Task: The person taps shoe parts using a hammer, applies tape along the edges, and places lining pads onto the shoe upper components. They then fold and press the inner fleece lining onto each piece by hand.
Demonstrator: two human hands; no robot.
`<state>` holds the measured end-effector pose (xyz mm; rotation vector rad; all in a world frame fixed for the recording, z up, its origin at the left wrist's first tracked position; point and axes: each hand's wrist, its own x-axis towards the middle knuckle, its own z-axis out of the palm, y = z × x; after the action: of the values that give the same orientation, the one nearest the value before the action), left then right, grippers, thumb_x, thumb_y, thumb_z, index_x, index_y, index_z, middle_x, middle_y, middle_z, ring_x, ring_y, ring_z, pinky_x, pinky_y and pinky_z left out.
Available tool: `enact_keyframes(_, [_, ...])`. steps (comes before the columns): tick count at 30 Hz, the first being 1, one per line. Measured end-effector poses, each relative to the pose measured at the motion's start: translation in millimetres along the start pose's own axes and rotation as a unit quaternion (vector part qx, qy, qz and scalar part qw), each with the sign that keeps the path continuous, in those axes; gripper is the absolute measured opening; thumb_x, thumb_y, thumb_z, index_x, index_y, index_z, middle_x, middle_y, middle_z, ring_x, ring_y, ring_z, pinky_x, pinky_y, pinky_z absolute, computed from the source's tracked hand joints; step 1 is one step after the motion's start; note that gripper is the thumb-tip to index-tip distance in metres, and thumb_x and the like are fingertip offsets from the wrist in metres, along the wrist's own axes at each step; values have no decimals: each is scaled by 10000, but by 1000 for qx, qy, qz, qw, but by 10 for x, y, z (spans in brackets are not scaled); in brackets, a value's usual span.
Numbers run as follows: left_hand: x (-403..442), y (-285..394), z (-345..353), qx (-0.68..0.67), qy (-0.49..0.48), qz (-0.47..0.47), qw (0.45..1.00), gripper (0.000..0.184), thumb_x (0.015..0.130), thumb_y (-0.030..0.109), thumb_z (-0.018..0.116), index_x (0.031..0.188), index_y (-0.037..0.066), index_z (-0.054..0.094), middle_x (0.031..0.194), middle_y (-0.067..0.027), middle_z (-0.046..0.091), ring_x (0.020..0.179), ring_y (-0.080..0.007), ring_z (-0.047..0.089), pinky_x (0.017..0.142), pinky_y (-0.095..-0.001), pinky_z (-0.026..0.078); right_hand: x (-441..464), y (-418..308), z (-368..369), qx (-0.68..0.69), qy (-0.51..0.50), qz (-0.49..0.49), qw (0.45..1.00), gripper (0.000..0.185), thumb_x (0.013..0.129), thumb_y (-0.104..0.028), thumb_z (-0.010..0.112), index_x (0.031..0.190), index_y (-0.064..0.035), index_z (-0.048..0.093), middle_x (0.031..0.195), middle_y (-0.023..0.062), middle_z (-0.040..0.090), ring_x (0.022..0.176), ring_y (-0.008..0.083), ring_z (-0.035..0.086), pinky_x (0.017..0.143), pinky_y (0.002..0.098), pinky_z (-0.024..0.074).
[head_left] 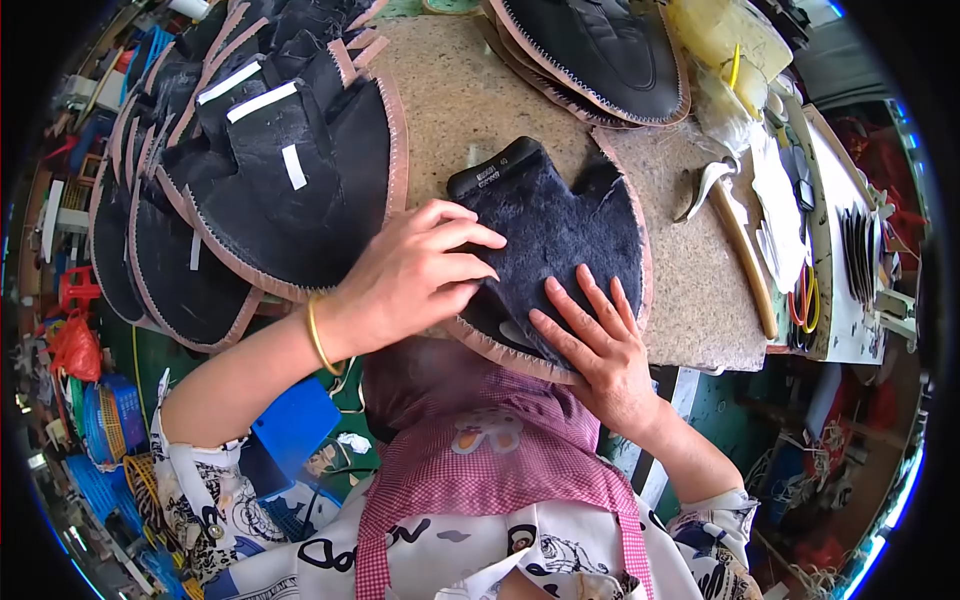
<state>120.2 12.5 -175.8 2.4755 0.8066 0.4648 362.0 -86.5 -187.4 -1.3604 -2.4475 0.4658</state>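
Note:
A black shoe upper with a scalloped brown edge lies on the worktop in front of me, a black fuzzy lining spread over it. A smooth black strip with pale printed lettering runs along the lining's top left corner. My left hand, a gold bangle at its wrist, has its fingers bent and closed at the lining's left edge. My right hand lies flat with fingers spread on the lower right of the lining. Part of the upper's lower edge is hidden beneath that hand.
Stacked black uppers, some with white tape strips, fill the left side. More uppers lie at the back. A wooden-handled hammer rests at the right, near plastic bags and a white-topped board. The worktop's front edge is close to me.

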Motion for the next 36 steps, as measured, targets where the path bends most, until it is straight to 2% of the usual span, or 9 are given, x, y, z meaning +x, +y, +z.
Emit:
enact_keyframes(6, [5,8,57,-5,15,23,1000,158,721,3,561,843,77,629,1080,-40,558,1060,-232,502,911,-347,423,-5,32,10,22,6,2,1000,618,677,-135,654,1281,-191,537,1415,67,411,1340,327,321,1098,520,197])
enact_keyframes(11, [95,63,-206,296,107,30,949,161,770,49,538,922,35,590,995,-85,572,972,-252,559,828,-337,470,-40,28,33,32,9,0,999,620,677,-126,649,1283,-195,535,1419,71,403,1339,337,318,1097,528,191])
enact_keyframes(16, [-222,207,-32,155,-11,158,975,432,793,189,618,1192,32,565,1285,-105,531,1217,-246,487,1037,-421,348,-45,20,85,-36,11,-23,999,607,673,-122,625,1272,-174,542,1420,102,390,1323,373,328,1083,551,196])
enact_keyframes(19, [-475,194,157,153,-70,44,985,677,746,319,664,1306,6,448,1416,-123,387,1318,-259,360,1080,-445,272,-62,14,61,-49,11,-32,998,576,678,-119,598,1251,-137,554,1399,121,411,1306,377,354,1074,542,223])
enact_keyframes(25, [-474,198,-487,123,-17,-11,992,417,836,280,602,1155,12,579,1241,-135,553,1235,-271,461,1059,-454,288,-23,208,-251,105,83,-52,990,474,675,-86,604,1146,-41,609,1205,148,588,1146,342,545,1004,448,385])
enact_keyframes(28, [-384,-138,-1003,272,275,-130,913,264,834,105,592,1070,-13,600,1118,-135,588,1091,-322,510,955,-401,384,172,328,-713,128,271,134,945,194,889,-70,536,1042,15,621,901,127,659,834,197,632,724,284,476])
enact_keyframes(29, [-401,-379,-1112,359,282,-160,875,322,856,157,598,1122,-21,568,1177,-147,547,1108,-330,472,955,-405,378,497,357,-817,279,391,157,863,166,911,-123,558,979,9,631,792,27,629,716,93,550,662,243,439])
enact_keyframes(32, [-589,-1016,-1107,422,235,-238,842,464,823,240,659,1170,-37,524,1242,-196,478,1109,-368,437,952,-413,372,1189,985,-898,589,436,167,660,294,904,-188,588,1145,-20,573,1027,78,630,972,162,594,825,301,490])
enact_keyframes(36, [-682,-1281,-1056,349,283,-202,870,500,730,106,730,1153,-5,488,1211,-182,498,1122,-368,442,973,-428,343,1594,1343,-557,557,367,349,658,236,839,-246,661,891,-41,555,846,55,568,736,179,556,604,318,465])
